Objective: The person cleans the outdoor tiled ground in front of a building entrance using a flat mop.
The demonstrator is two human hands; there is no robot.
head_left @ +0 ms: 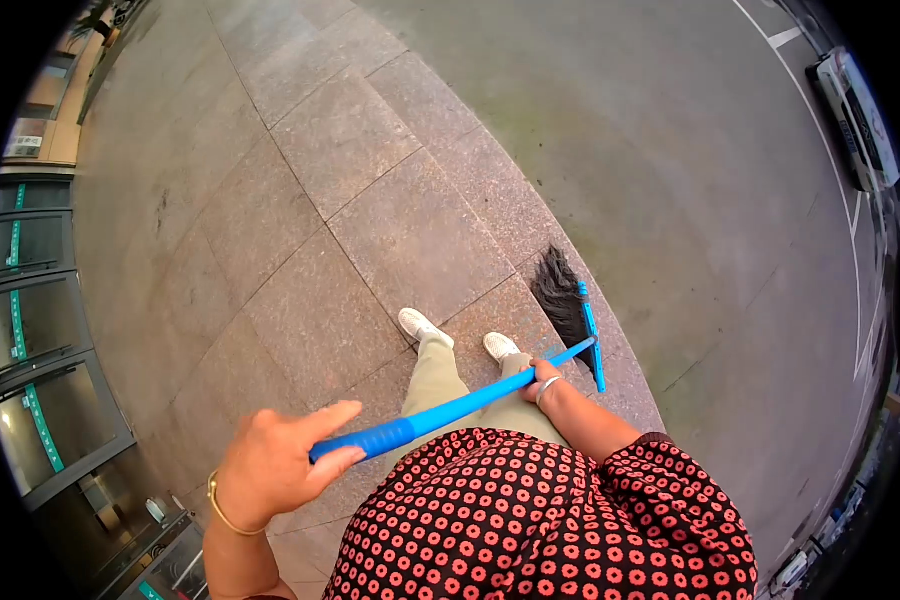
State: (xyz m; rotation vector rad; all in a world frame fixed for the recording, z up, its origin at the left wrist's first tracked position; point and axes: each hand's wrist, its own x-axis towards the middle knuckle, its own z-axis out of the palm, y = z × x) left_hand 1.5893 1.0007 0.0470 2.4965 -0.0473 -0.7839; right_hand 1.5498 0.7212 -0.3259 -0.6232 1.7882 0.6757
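A blue mop handle (460, 405) runs across my front, from the lower left up to the mop at the right. My left hand (280, 455), with a gold bracelet at the wrist, is at the thick grip end, its thumb and fingers apart around it. Farther down the shaft, my right hand (542, 382), wearing a silver bangle, is wrapped round the handle. The dark grey mop head (560, 295) with its blue bar (591, 340) rests on the stone paving near the curved edge, just beyond my right foot.
Stone paving (400, 220) lies under my feet and ends in a curved edge on the right. Beyond it is grey pavement (670, 180) with white lines and a parked white car (857, 120). Glass doors (55, 415) with green strips stand on the left.
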